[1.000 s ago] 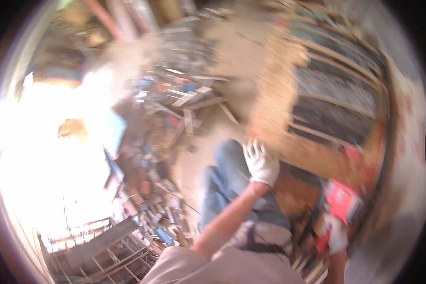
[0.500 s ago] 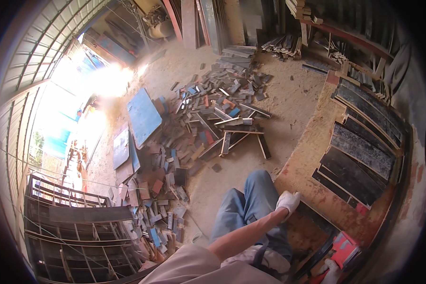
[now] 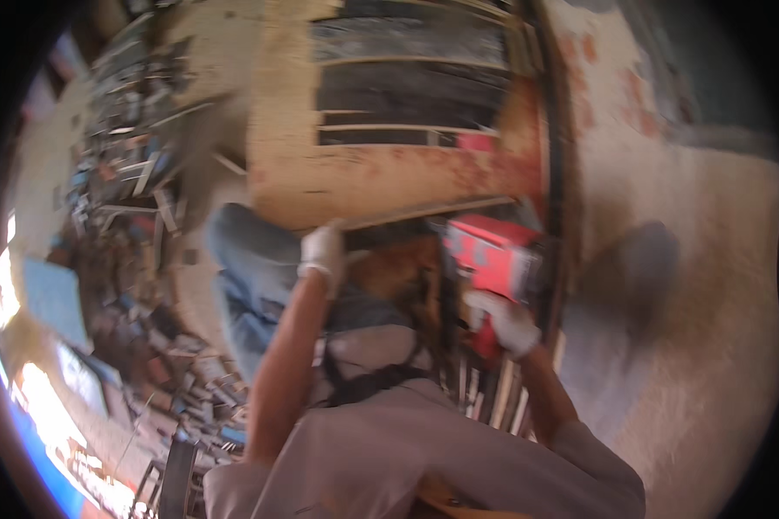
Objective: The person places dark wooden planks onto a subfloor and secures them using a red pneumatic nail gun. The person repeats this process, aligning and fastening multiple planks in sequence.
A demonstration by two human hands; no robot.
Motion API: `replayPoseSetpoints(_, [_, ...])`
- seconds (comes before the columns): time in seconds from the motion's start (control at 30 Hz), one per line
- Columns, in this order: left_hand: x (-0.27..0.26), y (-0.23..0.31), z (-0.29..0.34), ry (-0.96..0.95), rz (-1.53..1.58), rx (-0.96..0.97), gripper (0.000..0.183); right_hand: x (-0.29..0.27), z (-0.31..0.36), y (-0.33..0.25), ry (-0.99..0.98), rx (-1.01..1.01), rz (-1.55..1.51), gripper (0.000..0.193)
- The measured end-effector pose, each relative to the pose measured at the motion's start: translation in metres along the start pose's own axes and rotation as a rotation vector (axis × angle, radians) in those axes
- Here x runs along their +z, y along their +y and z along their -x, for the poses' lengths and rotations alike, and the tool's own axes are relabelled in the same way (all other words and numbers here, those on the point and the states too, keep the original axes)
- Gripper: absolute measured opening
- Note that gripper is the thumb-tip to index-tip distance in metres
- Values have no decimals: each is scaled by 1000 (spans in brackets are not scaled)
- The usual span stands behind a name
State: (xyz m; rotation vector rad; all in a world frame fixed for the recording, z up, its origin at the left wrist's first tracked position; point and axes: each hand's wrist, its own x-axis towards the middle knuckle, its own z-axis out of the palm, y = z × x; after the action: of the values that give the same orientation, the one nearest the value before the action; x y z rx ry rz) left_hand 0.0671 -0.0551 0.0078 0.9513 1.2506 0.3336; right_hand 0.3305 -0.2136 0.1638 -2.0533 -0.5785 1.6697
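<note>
My left hand (image 3: 323, 249), in a white glove, is closed on the left end of a narrow dark wooden board (image 3: 407, 223) with a pale edge. This board lies across the near side of the wooden worktop (image 3: 381, 177). To the right, my gloved right hand (image 3: 504, 320) is wrapped around the handle of a red, boxy power tool (image 3: 491, 253). The tool's body is over the board's right end; blur hides whether they touch. My left hand is beside my bent knee in blue jeans.
Dark boards (image 3: 411, 91) lie side by side on the far part of the worktop. On the floor at left spreads a heap of wood offcuts (image 3: 138, 251), with a blue panel (image 3: 56, 298) beside it. A stained wall (image 3: 606, 112) runs along the right.
My view has swung to the right, so the worktop is now central and the offcut heap is at left. The red tool, still in my right hand, appears higher and in fuller view.
</note>
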Motion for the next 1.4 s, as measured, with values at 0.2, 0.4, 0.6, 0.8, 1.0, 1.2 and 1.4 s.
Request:
replayPoseSetpoints(0.2, [21,10,-10,213,670,-401,45,2,1,13,6,51,-117,29])
replayPoseSetpoints(0.4, [12,14,-4,216,669,-408,46,21,2,-6,42,27,-93,27])
replayPoseSetpoints(0.6, [14,9,-8,230,667,-389,48,23,-9,1,40,83,-53,24])
replayPoseSetpoints(0.8, [14,14,-5,199,680,-362,46,31,1,-14,86,48,-127,15])
replayPoseSetpoints(1.0, [15,20,-3,208,670,-366,44,43,-8,-4,-26,-41,57,15])
replayPoseSetpoints(1.2, [12,-1,-18,255,583,-415,36,61,-28,2,-127,-66,100,19])
replayPoseSetpoints(1.4, [15,12,-11,285,626,-444,39,69,-37,26,-27,-349,250,14])
